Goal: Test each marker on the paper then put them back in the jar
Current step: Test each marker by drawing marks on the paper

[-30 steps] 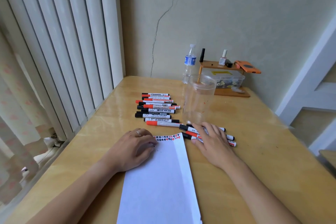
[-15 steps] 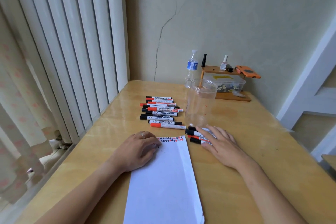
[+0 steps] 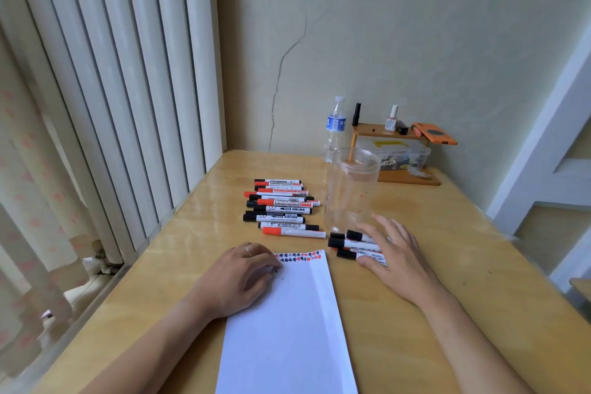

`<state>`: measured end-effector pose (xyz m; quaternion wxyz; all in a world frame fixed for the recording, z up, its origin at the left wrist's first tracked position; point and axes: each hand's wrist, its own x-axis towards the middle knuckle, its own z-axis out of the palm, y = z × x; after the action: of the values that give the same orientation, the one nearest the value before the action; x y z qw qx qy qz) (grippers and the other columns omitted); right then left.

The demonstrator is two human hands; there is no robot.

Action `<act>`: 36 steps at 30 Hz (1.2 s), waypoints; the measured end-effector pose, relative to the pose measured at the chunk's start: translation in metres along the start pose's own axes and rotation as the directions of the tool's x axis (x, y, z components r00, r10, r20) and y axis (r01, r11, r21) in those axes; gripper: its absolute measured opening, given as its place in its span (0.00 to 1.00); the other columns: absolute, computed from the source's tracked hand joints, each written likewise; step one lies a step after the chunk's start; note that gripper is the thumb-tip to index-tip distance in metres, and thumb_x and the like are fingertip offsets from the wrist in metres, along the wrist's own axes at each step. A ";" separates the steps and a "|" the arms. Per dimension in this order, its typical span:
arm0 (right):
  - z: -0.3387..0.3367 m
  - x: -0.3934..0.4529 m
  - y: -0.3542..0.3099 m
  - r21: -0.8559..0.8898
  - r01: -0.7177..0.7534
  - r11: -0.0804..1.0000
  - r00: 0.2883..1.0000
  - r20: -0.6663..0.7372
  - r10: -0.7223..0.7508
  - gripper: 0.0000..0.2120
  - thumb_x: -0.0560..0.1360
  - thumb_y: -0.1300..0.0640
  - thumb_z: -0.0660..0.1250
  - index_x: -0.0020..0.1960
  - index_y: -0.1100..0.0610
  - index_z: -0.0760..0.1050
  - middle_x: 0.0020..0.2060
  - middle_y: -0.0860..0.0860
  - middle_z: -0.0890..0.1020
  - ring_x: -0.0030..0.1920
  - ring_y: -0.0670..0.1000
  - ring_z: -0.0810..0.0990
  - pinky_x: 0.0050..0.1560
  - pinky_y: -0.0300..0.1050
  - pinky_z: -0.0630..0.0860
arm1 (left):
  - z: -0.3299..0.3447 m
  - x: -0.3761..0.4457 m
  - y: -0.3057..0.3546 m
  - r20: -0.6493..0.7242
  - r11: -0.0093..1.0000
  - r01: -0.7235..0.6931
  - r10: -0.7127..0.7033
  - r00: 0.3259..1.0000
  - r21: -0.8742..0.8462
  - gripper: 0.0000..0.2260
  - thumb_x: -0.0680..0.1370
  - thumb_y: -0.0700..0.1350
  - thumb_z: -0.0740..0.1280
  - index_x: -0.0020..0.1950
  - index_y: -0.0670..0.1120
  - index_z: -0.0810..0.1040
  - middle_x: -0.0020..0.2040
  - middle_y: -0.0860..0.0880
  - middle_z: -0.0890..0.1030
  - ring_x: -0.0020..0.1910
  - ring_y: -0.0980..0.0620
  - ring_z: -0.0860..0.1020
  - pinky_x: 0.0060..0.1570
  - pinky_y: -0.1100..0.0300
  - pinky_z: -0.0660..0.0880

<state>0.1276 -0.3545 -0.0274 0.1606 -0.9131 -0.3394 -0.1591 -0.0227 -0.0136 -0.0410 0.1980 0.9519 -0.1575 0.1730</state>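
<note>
table (image 3: pixel 415 313): glossy wood | jar (image 3: pixel 351 195): clear smooth plastic | paper (image 3: pixel 287 329): matt white | markers (image 3: pixel 281 211): smooth plastic

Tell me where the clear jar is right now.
In the head view the clear jar stands upright right of centre on the table, between the row of markers and the wooden shelf, just beyond the right hand.

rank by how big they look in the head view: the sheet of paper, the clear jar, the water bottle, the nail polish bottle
1. sheet of paper, though it lies nearest the camera, which enlarges it
2. clear jar
3. water bottle, farther back, so its true size against the jar is unsure
4. nail polish bottle
</note>
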 end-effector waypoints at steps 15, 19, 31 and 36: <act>0.006 -0.003 0.014 0.122 -0.030 0.992 0.998 0.066 0.022 0.28 0.79 0.41 0.68 0.76 0.37 0.63 0.71 0.37 0.69 0.73 0.45 0.65 0.75 0.48 0.62 | 0.001 0.000 -0.002 -0.015 1.000 -0.005 0.005 1.000 0.003 0.13 0.81 0.52 0.62 0.63 0.59 0.79 0.61 0.61 0.76 0.60 0.61 0.74 0.60 0.58 0.74; 0.005 0.000 0.014 0.135 -0.025 0.990 0.998 0.057 0.018 0.27 0.79 0.42 0.70 0.75 0.41 0.67 0.66 0.34 0.73 0.69 0.44 0.69 0.70 0.44 0.63 | 0.001 0.000 -0.001 -0.014 1.000 -0.005 0.005 1.000 0.004 0.13 0.81 0.52 0.61 0.63 0.59 0.79 0.61 0.61 0.76 0.60 0.60 0.74 0.60 0.58 0.73; 0.007 -0.001 0.004 0.200 -0.019 0.980 0.998 -0.048 0.030 0.20 0.74 0.52 0.75 0.61 0.42 0.71 0.67 0.39 0.71 0.72 0.45 0.66 0.72 0.51 0.64 | 0.001 0.000 -0.001 -0.016 1.000 0.003 -0.003 1.000 0.005 0.13 0.81 0.52 0.61 0.63 0.60 0.79 0.61 0.61 0.76 0.61 0.61 0.74 0.61 0.59 0.73; 0.008 -0.002 0.000 0.205 -0.007 0.979 0.998 -0.065 0.020 0.18 0.72 0.51 0.76 0.57 0.43 0.73 0.70 0.41 0.70 0.73 0.46 0.66 0.71 0.56 0.65 | 0.001 0.000 -0.002 -0.004 1.000 0.002 -0.002 1.000 -0.004 0.13 0.81 0.52 0.62 0.64 0.60 0.79 0.61 0.61 0.76 0.62 0.61 0.74 0.61 0.58 0.73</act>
<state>0.1278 -0.3527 -0.0349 0.2660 -0.8882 -0.3422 -0.1525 -0.0212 -0.0121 -0.0428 0.2002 0.9513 -0.1565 0.1746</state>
